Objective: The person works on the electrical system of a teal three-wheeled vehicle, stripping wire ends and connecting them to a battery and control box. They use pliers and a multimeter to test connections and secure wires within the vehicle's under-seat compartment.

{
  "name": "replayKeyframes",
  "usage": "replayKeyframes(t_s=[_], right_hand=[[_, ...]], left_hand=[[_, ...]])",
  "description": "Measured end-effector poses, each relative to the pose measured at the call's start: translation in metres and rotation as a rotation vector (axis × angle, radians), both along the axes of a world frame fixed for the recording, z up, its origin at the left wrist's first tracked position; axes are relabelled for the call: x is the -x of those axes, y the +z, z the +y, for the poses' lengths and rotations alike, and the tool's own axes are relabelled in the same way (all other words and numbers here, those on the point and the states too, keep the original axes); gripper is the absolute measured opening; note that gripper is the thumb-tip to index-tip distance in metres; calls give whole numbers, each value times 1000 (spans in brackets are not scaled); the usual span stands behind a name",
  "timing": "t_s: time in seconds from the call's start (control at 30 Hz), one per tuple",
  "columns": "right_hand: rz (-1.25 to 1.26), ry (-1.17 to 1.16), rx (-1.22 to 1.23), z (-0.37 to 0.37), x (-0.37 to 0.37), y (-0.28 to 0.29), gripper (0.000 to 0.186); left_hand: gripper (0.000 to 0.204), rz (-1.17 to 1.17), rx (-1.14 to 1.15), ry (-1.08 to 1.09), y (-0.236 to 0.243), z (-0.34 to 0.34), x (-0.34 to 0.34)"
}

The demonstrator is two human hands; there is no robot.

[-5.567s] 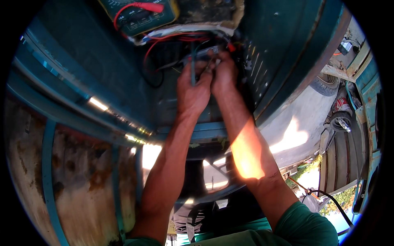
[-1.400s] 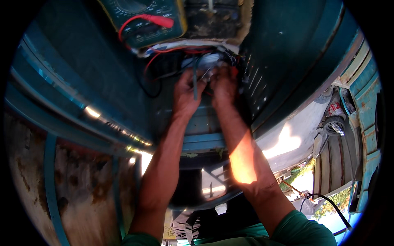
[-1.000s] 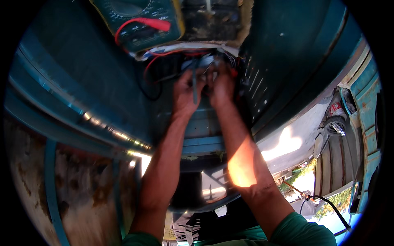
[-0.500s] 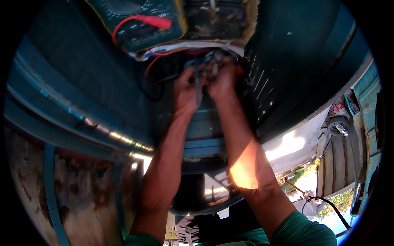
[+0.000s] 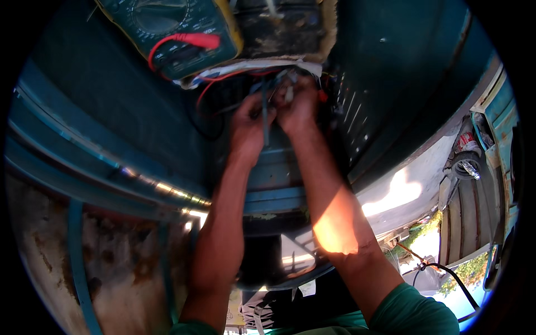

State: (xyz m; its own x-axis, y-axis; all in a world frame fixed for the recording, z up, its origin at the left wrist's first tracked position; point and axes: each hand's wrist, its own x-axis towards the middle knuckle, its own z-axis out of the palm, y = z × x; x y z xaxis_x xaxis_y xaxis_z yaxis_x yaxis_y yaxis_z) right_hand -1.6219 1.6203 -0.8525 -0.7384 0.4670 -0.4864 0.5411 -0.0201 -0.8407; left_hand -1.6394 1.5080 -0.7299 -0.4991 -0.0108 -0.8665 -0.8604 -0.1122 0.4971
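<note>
My left hand and my right hand work close together deep inside a dark teal metal compartment. Both are closed, fingers bent inward and blurred, in shadow. A thin grey-blue strip runs down across my left hand; whether that hand grips it is unclear. At my right fingertips shows a small pale piece, too blurred to name. Thin wires surround the fingers. Just above and left lies a multimeter with a yellow edge, its red probe plug fitted, and a red lead running down toward my hands.
A dirty dark block, perhaps a battery, sits beyond my hands in a torn brown surround. Teal metal walls rise on both sides. A rusty panel stands at lower left; a grey round part lies at far right.
The view has shifted slightly, so the multimeter and dark block sit further left. My hands stay together among the wires, with only small finger movement.
</note>
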Motion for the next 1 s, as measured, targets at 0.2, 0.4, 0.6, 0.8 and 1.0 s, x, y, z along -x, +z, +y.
replayKeyframes(t_s=[0.2, 0.4, 0.6, 0.8, 1.0], right_hand=[[-69, -340, 185, -3, -1, -11, 13], [-249, -789, 929, -1, 34, 53, 18], [-152, -505, 807, -1, 19, 30, 25], [-77, -588, 924, -8, 11, 13, 28], [179, -17, -46, -16, -2, -9, 25]], left_hand=[[28, 148, 288, -42, 45, -21, -25], [23, 337, 415, -258, 102, -15, 46], [24, 525, 497, -853, 69, 0, 77], [26, 387, 534, -1032, 54, 8, 89], [25, 393, 497, -1008, 50, 13, 90]])
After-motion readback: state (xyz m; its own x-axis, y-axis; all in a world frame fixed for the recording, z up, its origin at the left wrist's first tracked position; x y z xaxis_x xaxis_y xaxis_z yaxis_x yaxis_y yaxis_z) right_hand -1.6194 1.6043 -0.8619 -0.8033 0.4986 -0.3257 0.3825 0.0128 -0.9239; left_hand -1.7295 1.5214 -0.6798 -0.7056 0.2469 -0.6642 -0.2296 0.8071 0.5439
